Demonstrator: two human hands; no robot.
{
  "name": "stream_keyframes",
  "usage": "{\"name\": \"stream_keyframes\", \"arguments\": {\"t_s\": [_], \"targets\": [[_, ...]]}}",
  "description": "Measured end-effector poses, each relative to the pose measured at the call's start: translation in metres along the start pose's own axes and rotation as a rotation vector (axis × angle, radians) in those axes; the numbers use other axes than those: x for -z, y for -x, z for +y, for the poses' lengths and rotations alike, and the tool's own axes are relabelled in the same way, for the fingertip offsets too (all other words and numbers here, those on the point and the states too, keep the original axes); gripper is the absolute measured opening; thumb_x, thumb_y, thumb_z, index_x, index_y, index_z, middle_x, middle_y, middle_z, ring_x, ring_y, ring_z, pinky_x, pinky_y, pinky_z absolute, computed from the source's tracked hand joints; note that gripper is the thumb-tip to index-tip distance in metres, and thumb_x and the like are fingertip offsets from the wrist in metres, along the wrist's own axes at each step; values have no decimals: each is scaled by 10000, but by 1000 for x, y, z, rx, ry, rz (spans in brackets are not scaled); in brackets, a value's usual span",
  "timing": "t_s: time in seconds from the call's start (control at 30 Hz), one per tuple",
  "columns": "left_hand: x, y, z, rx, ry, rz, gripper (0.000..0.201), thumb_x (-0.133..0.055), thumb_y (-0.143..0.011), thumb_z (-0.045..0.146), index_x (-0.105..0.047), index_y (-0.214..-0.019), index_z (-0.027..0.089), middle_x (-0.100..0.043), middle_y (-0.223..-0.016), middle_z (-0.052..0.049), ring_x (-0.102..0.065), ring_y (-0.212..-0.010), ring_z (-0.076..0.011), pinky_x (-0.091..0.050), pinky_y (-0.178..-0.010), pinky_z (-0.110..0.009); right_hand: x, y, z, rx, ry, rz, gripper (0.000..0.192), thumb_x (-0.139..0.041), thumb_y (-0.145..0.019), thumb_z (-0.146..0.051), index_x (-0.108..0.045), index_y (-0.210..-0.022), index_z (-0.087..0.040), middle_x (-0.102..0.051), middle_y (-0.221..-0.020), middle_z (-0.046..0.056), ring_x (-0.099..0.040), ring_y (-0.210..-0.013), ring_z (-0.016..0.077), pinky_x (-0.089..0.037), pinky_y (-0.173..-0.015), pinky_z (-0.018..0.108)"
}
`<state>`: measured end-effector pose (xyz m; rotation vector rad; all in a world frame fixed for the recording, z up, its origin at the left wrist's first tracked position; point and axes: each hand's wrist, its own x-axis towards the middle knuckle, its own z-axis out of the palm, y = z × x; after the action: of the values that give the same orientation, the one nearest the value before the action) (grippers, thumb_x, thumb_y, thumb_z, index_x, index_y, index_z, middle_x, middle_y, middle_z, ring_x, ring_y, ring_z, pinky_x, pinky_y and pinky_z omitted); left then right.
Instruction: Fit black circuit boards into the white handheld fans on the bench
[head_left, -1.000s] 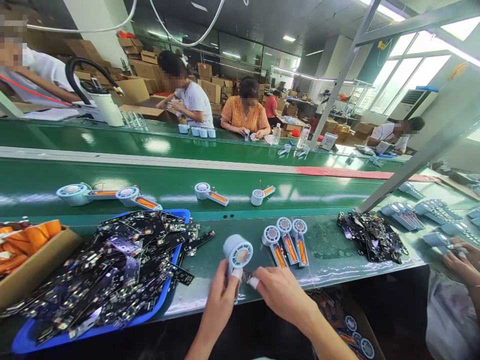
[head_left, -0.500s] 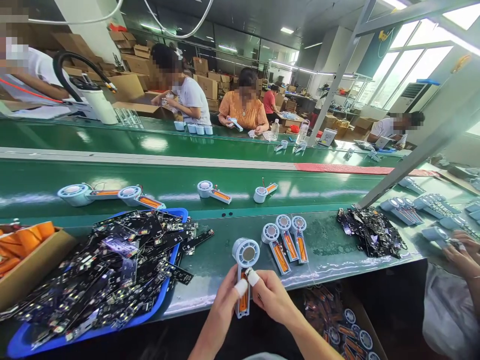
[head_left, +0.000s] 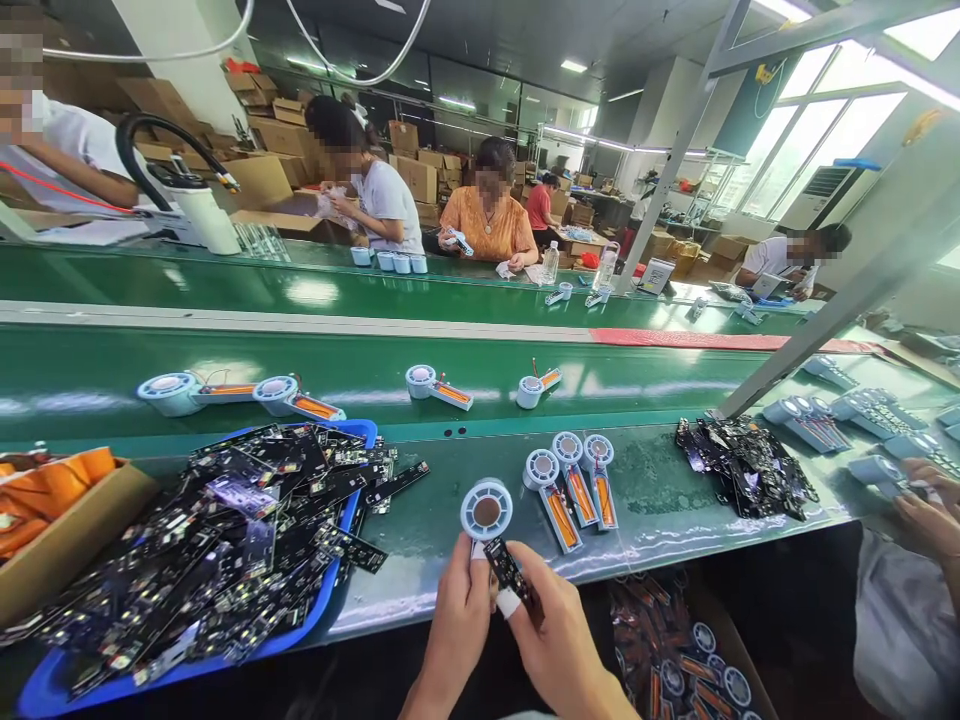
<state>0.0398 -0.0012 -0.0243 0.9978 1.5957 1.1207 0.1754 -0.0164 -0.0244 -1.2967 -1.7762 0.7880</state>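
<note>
- Into view swings a slim black circuit board (head_left: 505, 567)!
- Your left hand (head_left: 459, 612) holds the pale-blue, round-headed plastic device (head_left: 487, 511) at the green bench's edge (head_left: 405, 590).
- Your right hand (head_left: 553, 612) pinches the board.

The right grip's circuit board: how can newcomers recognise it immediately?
Find the green bench, then the light-blue unit held at its near edge. Below the round head, the right grip holds the circuit board, whereas other boards lie heaped in the blue tray.

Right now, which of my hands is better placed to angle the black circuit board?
Probably the right hand: it holds the black circuit board, while the left hand holds the light-blue fan below its round head.
</note>
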Motion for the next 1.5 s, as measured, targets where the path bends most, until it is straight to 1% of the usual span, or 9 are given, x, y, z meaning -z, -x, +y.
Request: {"name": "stream_keyframes", "arguments": {"t_s": [0.23, 0.43, 0.73, 0.97, 1.03, 1.17, 1.23, 1.37, 1.5], "targets": [[-1, -8, -7, 92, 230, -48, 465, -446, -885, 481, -604, -1217, 196, -668, -1279, -109, -605, -1217, -275, -529, -952, -374, -14, 0, 6, 91, 172, 81, 485, -387, -999, -185, -482, -1473, -227, -737, -1065, 108, -728, -908, 214, -603, -773, 302], [-9, -5, -13, 3, 146, -16, 567, -389, -939, 517, -419, -1416, 212, -443, -1552, -117, -347, -1474, -257, -329, -1182, -424, -27, -9, -1, 130, 583, -91, 636, -414, -900, -80, -389, -1530, -163, -727, -907, 104, -721, -680, 243, -584, -563, 316], [-8, -24, -56, 65, 26, 29, 486, -391, -949, 523, -572, -1276, 213, -654, -1327, -135, -588, -1279, -272, -502, -1014, -394, -33, -19, -8, 150, 937, -263, 734, -536, -851, -42, -314, -1544, -136, -707, -1134, 174, -729, -763, 258, -597, -612, 336], [20, -42, -26, -88, -254, -111, 451, -361, -915, 529, -684, -876, 217, -755, -878, -115, -708, -917, -317, -551, -841, -460, -51, -34, 19, 93, 926, -161, 635, -498, -888, -20, -355, -1503, -90, -699, -870, 114, -694, -738, 265, -583, -651, 371], [25, -47, -19, -205, -324, -25, 444, -364, -911, 527, -679, -922, 215, -745, -933, -123, -699, -920, -321, -539, -861, -487, -49, -38, 21, 94, 943, -122, 610, -518, -882, -25, -390, -1477, -61, -697, -930, 148, -689, -826, 288, -575, -731, 410], [18, -60, -24, -450, -346, 171, 525, -402, -908, 489, -549, -1283, 153, -630, -1291, -186, -592, -1220, -331, -471, -1029, -534, -9, -75, 3, 214, 838, -363, 462, -590, -908, -187, -545, -1363, -119, -680, -1146, 167, -677, -971, 286, -538, -800, 362], [10, -65, -32, -496, -384, 169, 570, -440, -908, 471, -478, -1380, 153, -567, -1387, -192, -514, -1323, -340, -427, -1080, -558, 30, -119, -5, 97, 793, -467, 298, -508, -981, -224, -634, -1251, -228, -719, -1029, 61, -687, -928, 216, -508, -778, 283], [2, -69, -42, -515, -455, 158, 569, -463, -923, 426, -421, -1440, 190, -549, -1429, -169, -501, -1341, -336, -413, -1088, -560, 102, -228, 3, -32, 886, -348, 361, -424, -1010, -114, -605, -1311, -200, -651, -1262, 131, -600, -1187, 242, -429, -999, 368], [2, -70, -42, -511, -466, 176, 562, -463, -924, 431, -439, -1423, 174, -565, -1416, -178, -511, -1325, -353, -424, -1064, -577, 119, -299, 28, -63, 920, -413, 381, -641, -956, -267, -578, -1319, -173, -553, -1398, 117, -544, -1259, 287, -429, -1060, 516]]}}
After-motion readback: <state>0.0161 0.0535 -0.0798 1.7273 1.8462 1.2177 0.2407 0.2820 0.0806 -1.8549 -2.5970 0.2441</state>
